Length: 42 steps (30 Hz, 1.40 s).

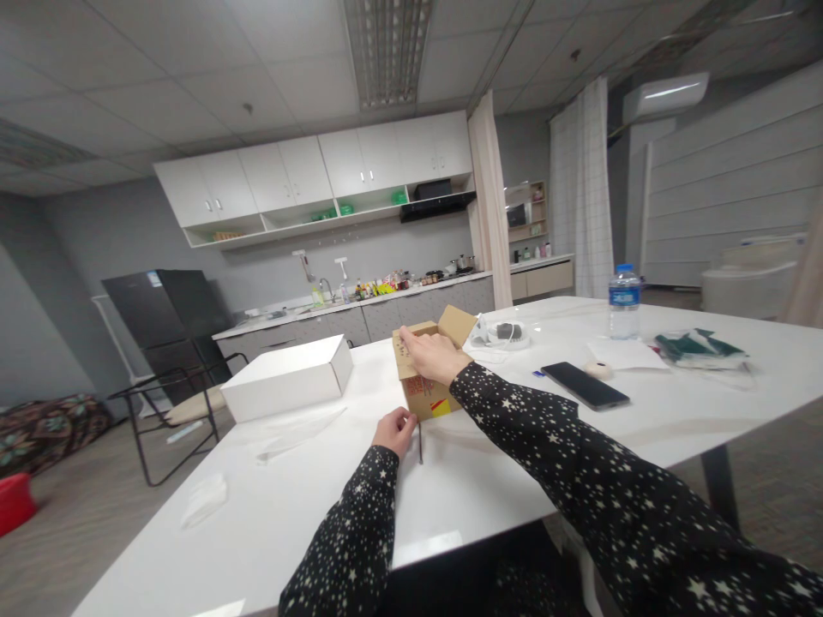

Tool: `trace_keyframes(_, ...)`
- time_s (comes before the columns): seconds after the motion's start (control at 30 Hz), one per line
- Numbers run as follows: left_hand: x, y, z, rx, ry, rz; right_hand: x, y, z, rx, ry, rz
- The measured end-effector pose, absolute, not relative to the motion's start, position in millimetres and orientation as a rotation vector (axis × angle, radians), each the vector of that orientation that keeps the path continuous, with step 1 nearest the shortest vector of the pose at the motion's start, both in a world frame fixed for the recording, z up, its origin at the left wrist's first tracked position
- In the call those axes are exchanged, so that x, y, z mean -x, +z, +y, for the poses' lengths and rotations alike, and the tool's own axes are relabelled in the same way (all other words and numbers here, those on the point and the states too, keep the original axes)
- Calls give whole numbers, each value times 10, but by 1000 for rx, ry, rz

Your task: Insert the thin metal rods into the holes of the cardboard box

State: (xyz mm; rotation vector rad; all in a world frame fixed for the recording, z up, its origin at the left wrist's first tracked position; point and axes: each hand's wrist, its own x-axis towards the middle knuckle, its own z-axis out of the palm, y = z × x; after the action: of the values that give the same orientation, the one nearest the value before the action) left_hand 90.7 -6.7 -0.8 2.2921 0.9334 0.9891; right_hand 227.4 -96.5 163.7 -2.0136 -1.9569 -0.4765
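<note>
A small brown cardboard box (421, 396) with red print and a yellow patch stands on the white table, its top flaps raised. My right hand (434, 356) reaches over the box, fingers bent down over its upper left edge and gripping there. The fingertips are partly hidden. Beside the box's lower left corner, my left hand (395, 431) is closed in a pinch, thumb and fingers together. A thin dark strip (420, 444) runs down the table side just right of those fingertips; whether they hold it is unclear.
On the white table (360, 540), a white box (289, 377) lies to the left, near crumpled white plastic (206, 501). To the right are a phone (585, 386), a water bottle (624, 304), a green packet (700, 350) and white cables (501, 334).
</note>
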Motion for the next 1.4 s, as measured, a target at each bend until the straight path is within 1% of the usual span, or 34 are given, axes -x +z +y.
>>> trace_keyframes(0.3,-903,4,-73,-2293,991,940,-2277,1603,-949,1990,-525,-1928)
trace_keyframes(0.77,-907,0,-69,-2297,994,940,-2274,1637,-946,2013,-490,-1884)
trace_keyframes(1.4,-904,-13,-53,-2291,994,933,-2313,1628,-937,1899,-433,-1810)
